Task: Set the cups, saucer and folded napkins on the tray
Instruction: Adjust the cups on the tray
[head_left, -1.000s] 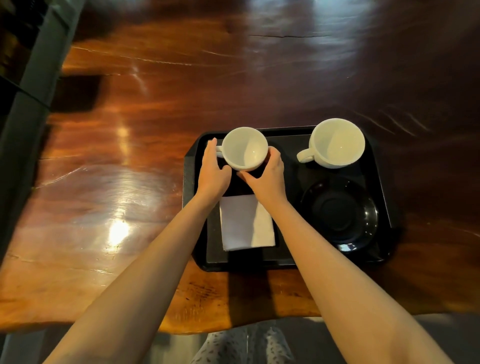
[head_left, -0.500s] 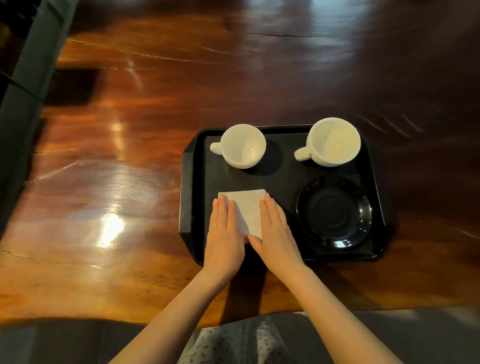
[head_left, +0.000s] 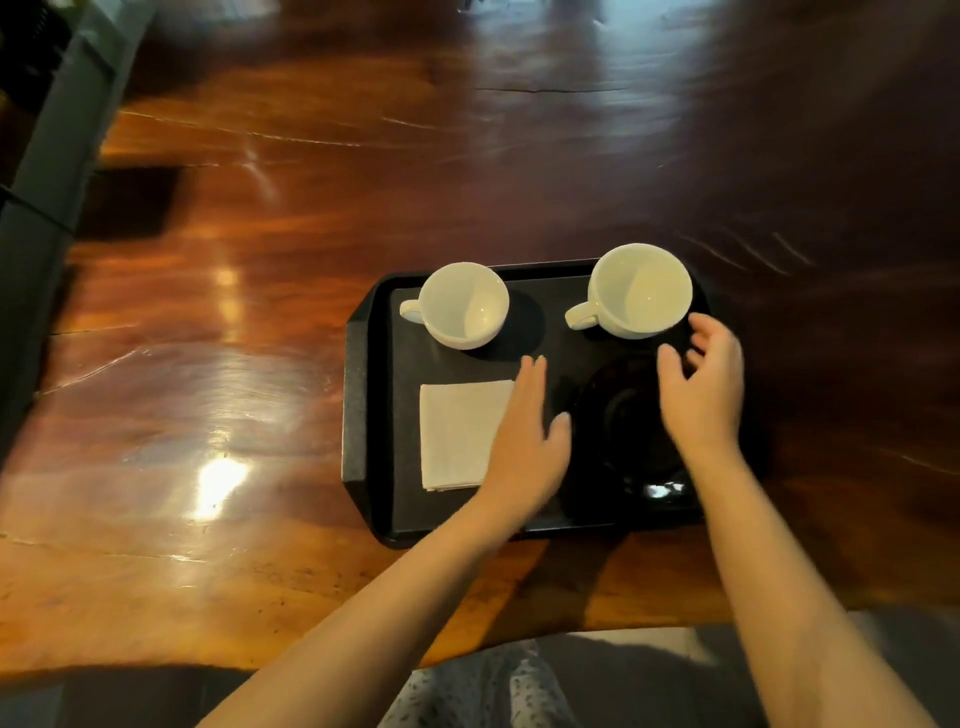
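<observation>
A black tray (head_left: 358, 415) lies on the wooden table. Two white cups stand along its far side: a smaller cup (head_left: 464, 305) on the left and a larger cup (head_left: 640, 291) on the right, both with handles pointing left. A folded white napkin (head_left: 457, 434) lies flat at the tray's near left. A black saucer (head_left: 623, 426) sits at the near right. My left hand (head_left: 524, 441) is flat, fingers apart, between the napkin and the saucer, covering the napkin's right edge. Over the saucer's right side hovers my right hand (head_left: 701, 384), fingers spread, just below the larger cup. Neither hand holds anything.
The glossy wooden table (head_left: 260, 312) stretches far to the left and beyond the tray. A grey frame (head_left: 47, 218) runs along the far left edge. The table's near edge lies just below the tray, with my patterned clothing (head_left: 493, 696) under it.
Both hands left the smaller cup, pressed on the napkin, then moved right. The left hand now lies beside the saucer and the right hand hovers over it.
</observation>
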